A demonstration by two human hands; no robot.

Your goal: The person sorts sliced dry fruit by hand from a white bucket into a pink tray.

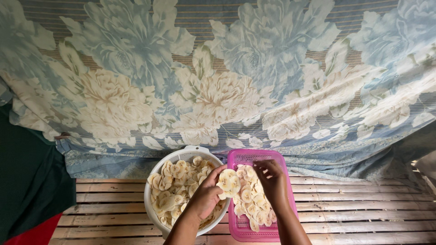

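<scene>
Two hands are in shot, both low in the picture at about 6 o'clock. The left hand (pixel 206 195) hovers over the right rim of one round white bowl (pixel 152 213), fingers pinched on a small stack of pale banana slices (pixel 228 182) held up between the two containers. How many slices sit in that stack cannot be told; they overlap. The right hand (pixel 272 179) is over one pink rectangular basket (pixel 243 233), fingers curled down onto the slices laid there; whether it grips one cannot be told. The hands are apart, the stack just beside the right one, at its 9 o'clock.

One bowl, one basket: the bowl at 7 o'clock is heaped with slices, too many to count, and the basket, touching it at its 3 o'clock, holds a flatter layer. Both rest on a slatted bamboo platform (pixel 363 213). At 12 o'clock hangs one floral cloth (pixel 227 68), blue and cream. A dark green sheet (pixel 27 181) fills 9 o'clock.
</scene>
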